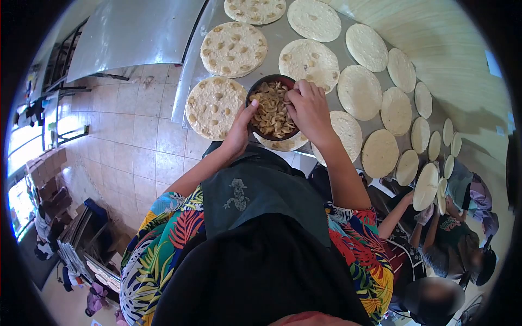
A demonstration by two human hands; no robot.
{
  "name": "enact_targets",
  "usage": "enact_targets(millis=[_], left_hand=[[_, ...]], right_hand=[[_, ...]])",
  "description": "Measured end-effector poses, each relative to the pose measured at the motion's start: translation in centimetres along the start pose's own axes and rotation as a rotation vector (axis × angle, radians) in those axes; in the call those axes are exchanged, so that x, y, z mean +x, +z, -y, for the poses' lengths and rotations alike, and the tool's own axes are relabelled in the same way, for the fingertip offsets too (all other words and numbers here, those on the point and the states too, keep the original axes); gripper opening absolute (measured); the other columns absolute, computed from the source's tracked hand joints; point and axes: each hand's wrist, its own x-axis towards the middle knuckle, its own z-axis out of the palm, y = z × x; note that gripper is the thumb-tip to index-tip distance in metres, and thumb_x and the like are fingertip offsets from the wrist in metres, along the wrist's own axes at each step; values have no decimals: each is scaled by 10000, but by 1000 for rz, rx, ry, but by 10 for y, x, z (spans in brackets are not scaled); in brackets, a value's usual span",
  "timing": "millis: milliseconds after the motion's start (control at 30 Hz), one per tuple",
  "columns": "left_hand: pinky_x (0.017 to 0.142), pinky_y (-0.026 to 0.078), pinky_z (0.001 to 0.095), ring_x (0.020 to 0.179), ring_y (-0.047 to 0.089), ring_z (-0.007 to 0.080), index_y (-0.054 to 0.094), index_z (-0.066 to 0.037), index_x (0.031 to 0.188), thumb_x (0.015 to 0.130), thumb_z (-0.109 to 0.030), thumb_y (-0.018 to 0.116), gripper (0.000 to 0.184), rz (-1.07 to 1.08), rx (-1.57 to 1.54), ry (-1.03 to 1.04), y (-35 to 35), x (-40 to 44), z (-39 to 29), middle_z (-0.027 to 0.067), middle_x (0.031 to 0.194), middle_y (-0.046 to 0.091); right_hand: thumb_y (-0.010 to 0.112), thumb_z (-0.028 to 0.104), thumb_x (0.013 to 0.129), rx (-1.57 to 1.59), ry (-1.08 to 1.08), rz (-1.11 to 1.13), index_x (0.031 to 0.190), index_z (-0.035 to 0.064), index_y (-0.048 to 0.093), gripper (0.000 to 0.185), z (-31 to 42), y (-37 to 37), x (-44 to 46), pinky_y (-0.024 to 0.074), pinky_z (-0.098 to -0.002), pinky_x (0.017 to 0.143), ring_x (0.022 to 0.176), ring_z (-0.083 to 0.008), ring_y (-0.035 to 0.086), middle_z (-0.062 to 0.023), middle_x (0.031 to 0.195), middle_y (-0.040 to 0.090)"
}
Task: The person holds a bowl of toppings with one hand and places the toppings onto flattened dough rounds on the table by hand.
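A dark round bowl point(250, 98) full of pale brown nut-like pieces point(272, 111) is held over the metal table's near edge. My left hand point(239, 127) grips its left rim, thumb over the edge. At the bowl's right side, my right hand point(310, 108) has its fingers bent together over the pieces; what they hold, if anything, is hidden. Left of the bowl lies a round flat dough disc point(216, 108) dotted with pieces. Beyond it is another dotted disc point(234, 50), and a disc with fewer pieces point(309, 62) lies behind the bowl.
Many plain dough discs point(359, 92) run along the table point(274, 32) to the right. Several people point(462, 239) stand at the lower right, one with a hand at a disc point(426, 186). A second metal surface point(136, 32) is at upper left, above tiled floor point(141, 130).
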Motion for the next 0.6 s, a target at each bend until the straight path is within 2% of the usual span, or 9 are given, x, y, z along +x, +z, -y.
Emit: enact_targets(millis=[133,200,233,300,333,433,467,567,600], left_hand=[[1001,338,342,1166,454,190,341,-29,1307,889,-437,507,607,13,-7,-12,-2,1,1,111,1259,470],[1003,337,344,1170,452,191,337,-28,1308,888,-440,508,613,22,-2,-15,-4,3,3,115,1260,470],[1007,333,345,1174,449,195,333,-28,1311,887,-445,507,620,28,-3,-10,-4,3,3,117,1263,468],[1011,329,346,1179,446,199,330,-28,1313,886,-451,506,626,33,-6,-4,-6,3,3,119,1265,466],[1016,324,342,1181,445,201,326,-21,1316,885,-457,506,638,11,-6,-15,-7,3,4,123,1271,463],[1023,315,337,1186,440,206,319,-8,1322,884,-467,503,661,-7,-9,-6,-4,0,1,132,1283,454],[1027,311,335,1189,438,208,316,-2,1326,883,-471,502,671,0,-8,14,-3,-1,-1,136,1290,449],[1022,318,338,1189,437,209,316,0,1328,884,-474,499,674,-9,-24,11,-11,2,2,139,1297,444],[1022,318,338,1189,437,209,316,0,1328,884,-474,499,674,-14,-27,12,-12,2,3,139,1297,444]], right_hand=[[684,56,669,213,-8,-74,802,57,621,147,-4,-10,-6,417,-341,735,824,-219,540,-58,840,543],[674,27,734,601,288,70,886,47,632,159,-8,-12,-8,444,-284,658,709,-155,573,-44,818,610],[674,27,734,600,288,71,886,47,632,159,-11,-10,-9,444,-284,658,709,-155,573,-44,818,610],[659,19,780,876,345,-57,930,19,640,151,-23,-4,-9,437,-222,591,649,-73,543,-22,806,643],[655,28,793,958,389,-52,956,1,643,166,-32,-3,-7,436,-201,617,686,-55,533,-19,844,651],[669,39,775,1048,598,-185,940,48,673,165,-62,-7,4,438,-201,629,684,-60,545,-4,806,645],[669,39,775,1049,597,-180,940,48,673,165,-79,-5,9,438,-201,629,684,-60,545,-4,806,645],[663,70,777,848,662,-164,938,40,680,165,-139,19,20,454,-217,654,700,-90,576,-31,810,661],[663,94,771,668,639,-74,934,40,683,172,-159,31,23,463,-238,663,710,-117,594,-57,810,667]])
